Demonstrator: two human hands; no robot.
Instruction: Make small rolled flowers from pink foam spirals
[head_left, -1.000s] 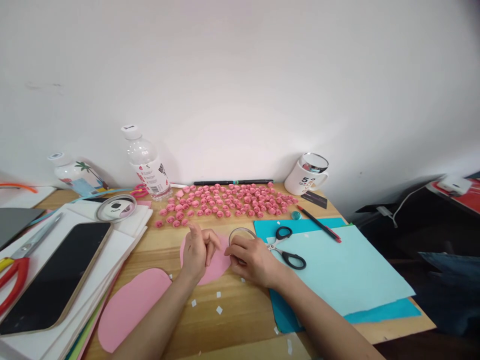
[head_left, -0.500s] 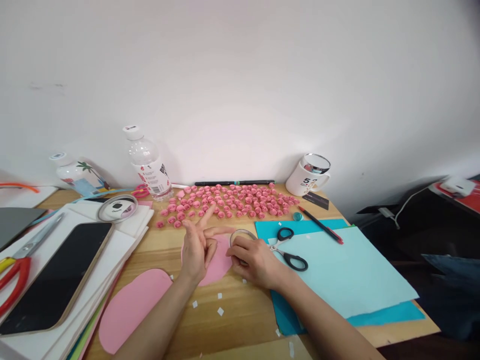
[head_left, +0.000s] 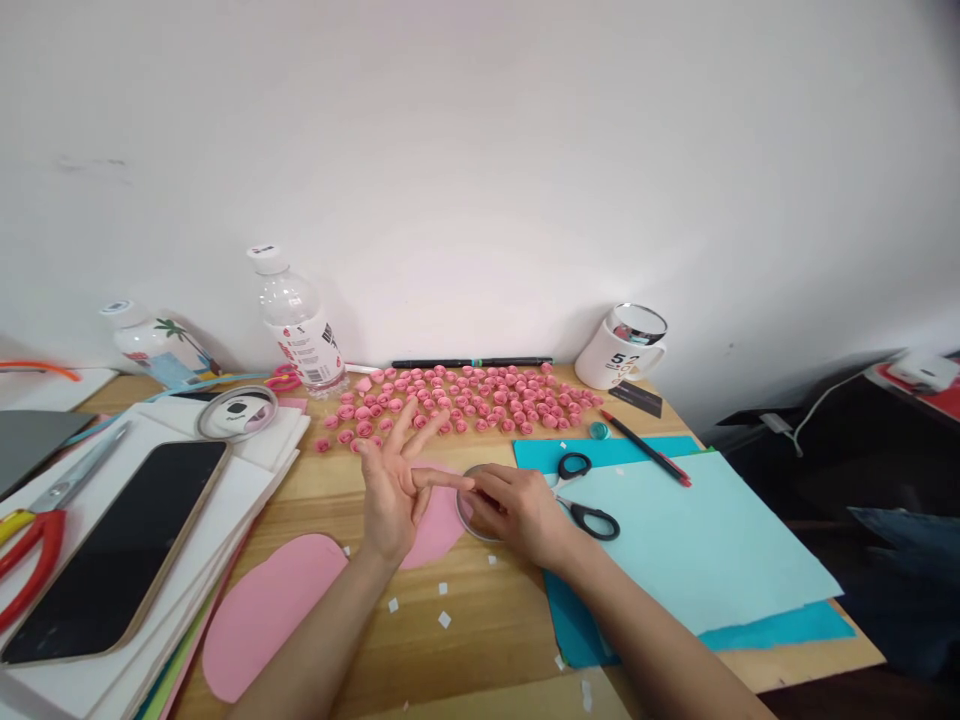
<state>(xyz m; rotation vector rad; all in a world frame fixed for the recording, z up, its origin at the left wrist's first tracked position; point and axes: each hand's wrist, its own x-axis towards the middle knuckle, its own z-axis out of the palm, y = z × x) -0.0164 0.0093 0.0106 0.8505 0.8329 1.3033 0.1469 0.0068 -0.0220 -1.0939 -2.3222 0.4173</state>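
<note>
My left hand (head_left: 394, 490) is held above the desk with its fingers spread apart. One of its fingers stretches right and meets the fingertips of my right hand (head_left: 521, 510). That right hand is pinched closed over a roll of tape (head_left: 466, 517); whatever lies between its fingertips is too small to make out. Under the hands lies a pink paper shape (head_left: 442, 530), partly covered. A second pink paper shape (head_left: 274, 610) rests beside my left forearm. Many small rolled pink paper roses (head_left: 499, 398) are spread out beyond the hands.
Black-handled scissors (head_left: 589, 495) lie on pale blue sheets (head_left: 697, 540) at the right. A mug (head_left: 611, 355) and a bottle (head_left: 304, 335) stand by the wall. Leftward, a phone (head_left: 120, 545) and red-handled scissors (head_left: 37, 550) rest on stacked paper. Small white squares (head_left: 444, 620) dot the desk.
My left hand's fingers have spread wider, and its extended finger now meets my right fingertips. My right hand has lifted slightly from the tape roll, its fingers drawn together.
</note>
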